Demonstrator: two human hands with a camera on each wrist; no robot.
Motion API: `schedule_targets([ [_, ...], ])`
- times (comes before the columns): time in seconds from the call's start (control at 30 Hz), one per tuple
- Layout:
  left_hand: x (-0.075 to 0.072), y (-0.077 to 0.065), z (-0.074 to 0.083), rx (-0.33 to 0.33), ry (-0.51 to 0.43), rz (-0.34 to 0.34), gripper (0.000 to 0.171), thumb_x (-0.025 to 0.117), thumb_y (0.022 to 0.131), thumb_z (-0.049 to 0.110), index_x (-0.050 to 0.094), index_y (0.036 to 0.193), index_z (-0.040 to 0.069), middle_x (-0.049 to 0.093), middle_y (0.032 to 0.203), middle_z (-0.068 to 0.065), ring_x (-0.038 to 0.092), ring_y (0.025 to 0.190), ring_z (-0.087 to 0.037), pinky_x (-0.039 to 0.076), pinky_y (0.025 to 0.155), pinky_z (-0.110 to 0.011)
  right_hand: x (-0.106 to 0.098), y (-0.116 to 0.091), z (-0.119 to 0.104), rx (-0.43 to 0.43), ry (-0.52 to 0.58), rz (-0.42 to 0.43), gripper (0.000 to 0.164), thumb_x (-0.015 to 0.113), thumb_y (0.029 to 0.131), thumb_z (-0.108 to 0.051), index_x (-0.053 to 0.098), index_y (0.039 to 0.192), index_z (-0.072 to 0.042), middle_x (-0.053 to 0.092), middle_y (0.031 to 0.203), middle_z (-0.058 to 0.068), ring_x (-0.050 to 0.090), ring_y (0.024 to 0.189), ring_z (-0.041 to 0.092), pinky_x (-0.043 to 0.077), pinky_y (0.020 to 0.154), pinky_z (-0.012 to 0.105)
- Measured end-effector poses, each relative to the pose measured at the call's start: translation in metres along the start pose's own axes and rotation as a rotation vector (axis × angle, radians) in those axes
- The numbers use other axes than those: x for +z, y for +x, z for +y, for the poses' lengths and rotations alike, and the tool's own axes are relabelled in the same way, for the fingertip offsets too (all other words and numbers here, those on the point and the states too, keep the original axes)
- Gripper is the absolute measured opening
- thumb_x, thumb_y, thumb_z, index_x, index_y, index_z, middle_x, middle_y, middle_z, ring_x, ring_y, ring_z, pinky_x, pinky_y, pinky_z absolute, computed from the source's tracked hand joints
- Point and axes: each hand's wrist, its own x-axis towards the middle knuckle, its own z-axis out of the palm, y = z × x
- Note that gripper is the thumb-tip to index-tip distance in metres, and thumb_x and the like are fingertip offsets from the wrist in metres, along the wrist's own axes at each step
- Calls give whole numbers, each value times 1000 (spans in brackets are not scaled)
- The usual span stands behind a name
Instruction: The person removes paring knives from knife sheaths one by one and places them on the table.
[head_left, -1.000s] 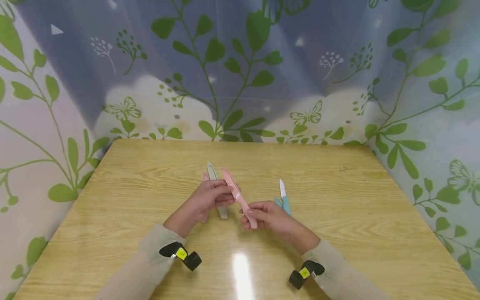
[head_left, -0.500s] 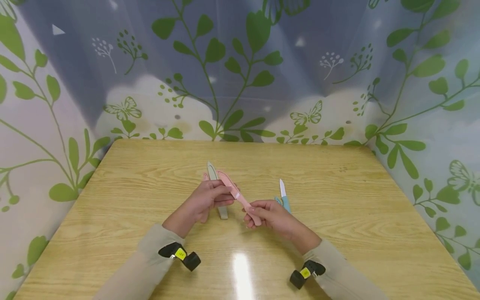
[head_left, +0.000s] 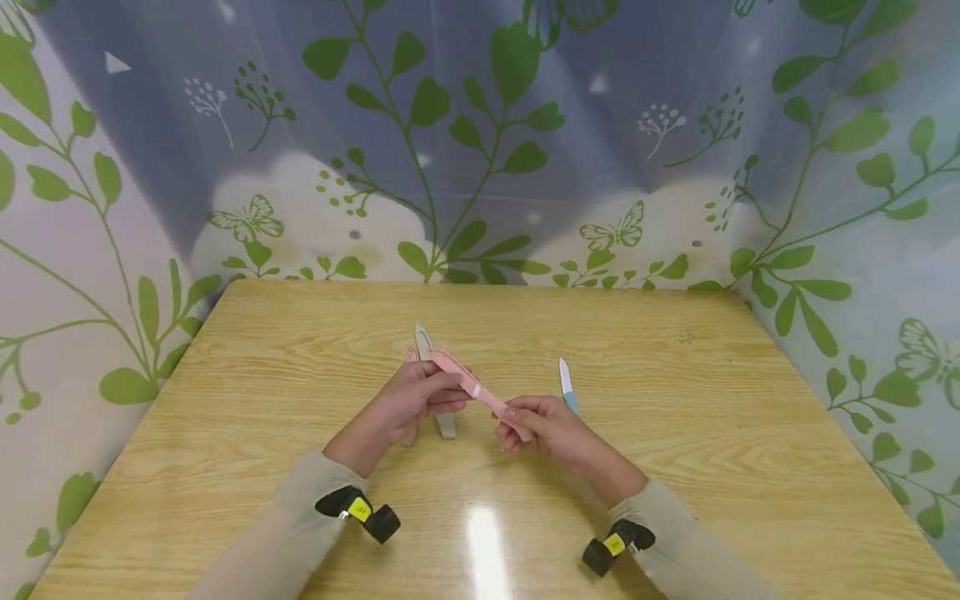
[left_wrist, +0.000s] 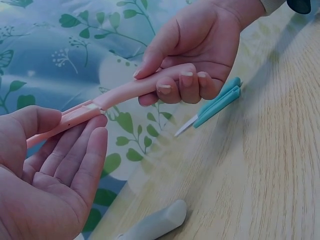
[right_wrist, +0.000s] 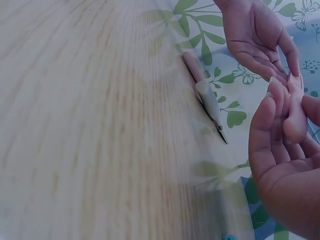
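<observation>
A pink knife (head_left: 495, 405) is held above the table between both hands, slanting down to the right in the head view. My left hand (head_left: 408, 398) pinches its pink sheath (head_left: 451, 364) between thumb and fingers. Curled round the handle (left_wrist: 132, 90) is my right hand (head_left: 558, 433). In the left wrist view the handle meets the sheath's mouth, where a small whitish patch (left_wrist: 91, 106) shows. Behind my left hand lie a pale grey knife (head_left: 447, 427) and another pink piece (head_left: 409, 435), both partly hidden.
A blue-handled knife (head_left: 572, 403) with a bare blade lies beyond my right hand, partly covered by it. Another teal piece (left_wrist: 235, 81) is alongside it in the left wrist view. Patterned curtains (head_left: 480, 208) enclose the wooden table (head_left: 675, 500).
My right hand has shifted slightly right and up with the handle. The pink knife has turned flatter, its sheath tip dropping left. My left hand has barely moved.
</observation>
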Motion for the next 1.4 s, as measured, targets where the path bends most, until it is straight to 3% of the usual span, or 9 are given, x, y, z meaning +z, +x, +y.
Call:
schedule_targets([
  [0.4, -6, -3, -2, -23, -48, -16, 23, 51, 97, 3, 56, 114, -10, 74, 83, -4, 70, 81, -15, 57, 71, -23, -2, 1, -6, -1, -3, 92, 17, 49, 100, -13, 63, 96, -4, 66, 75, -4, 63, 67, 9, 54, 63, 23],
  [0.6, -9, -3, -6, -30, -39, -14, 24, 52, 97, 5, 58, 115, -10, 74, 82, -3, 70, 79, -14, 57, 71, -24, -2, 0, -9, 14, 25, 134, 21, 50, 99, -13, 58, 101, 6, 66, 74, -3, 62, 65, 9, 55, 62, 23],
  [0.83, -14, -6, -11, -34, 4, -28, 22, 54, 96, 4, 61, 112, -8, 74, 83, 0, 69, 76, -11, 57, 69, -21, -4, 1, -9, 26, 64, 227, 12, 53, 98, -13, 61, 92, -7, 65, 71, -3, 61, 63, 9, 54, 61, 23],
  [0.93, -14, -7, -11, -43, 37, -33, 23, 55, 95, 5, 61, 113, -8, 74, 82, 1, 69, 76, -9, 56, 68, -20, -4, 2, -10, 19, 70, 255, 11, 53, 98, -13, 60, 93, -6, 64, 71, -3, 61, 62, 9, 54, 61, 23],
  [1.2, -12, -6, -14, -69, 104, -58, 25, 58, 93, 3, 58, 114, -11, 73, 93, -10, 68, 72, -11, 56, 65, -22, -3, 4, -10, -7, 123, 337, 8, 57, 96, -12, 62, 92, -7, 65, 70, -4, 59, 62, 8, 52, 58, 21],
  [1.4, -10, -8, -16, -79, 113, -67, 26, 57, 93, 4, 56, 115, -11, 71, 100, -20, 68, 72, -12, 56, 64, -22, -1, 5, -8, -11, 145, 340, 11, 59, 94, -10, 65, 85, -12, 67, 71, -4, 61, 62, 8, 53, 59, 21],
])
